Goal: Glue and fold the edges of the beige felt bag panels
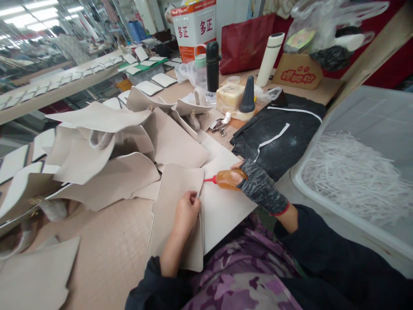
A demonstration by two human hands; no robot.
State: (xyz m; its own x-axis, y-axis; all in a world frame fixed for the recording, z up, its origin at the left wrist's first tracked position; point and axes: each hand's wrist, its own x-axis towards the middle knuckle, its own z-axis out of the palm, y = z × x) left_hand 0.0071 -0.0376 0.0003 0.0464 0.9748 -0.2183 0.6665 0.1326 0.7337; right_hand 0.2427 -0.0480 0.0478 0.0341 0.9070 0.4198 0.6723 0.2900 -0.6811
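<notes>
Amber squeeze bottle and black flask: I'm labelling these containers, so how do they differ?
The amber squeeze bottle is see-through; the black flask is opaque. The squeeze bottle ends in a pointed red nozzle, the flask in a blunt black top. The squeeze bottle lies tipped sideways in the right hand; the flask stands upright, untouched. Both are longer than wide.

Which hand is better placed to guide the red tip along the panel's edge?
Probably the right hand: it grips the amber bottle, red tip beside the beige panel, whose edge the left hand pinches.
</notes>
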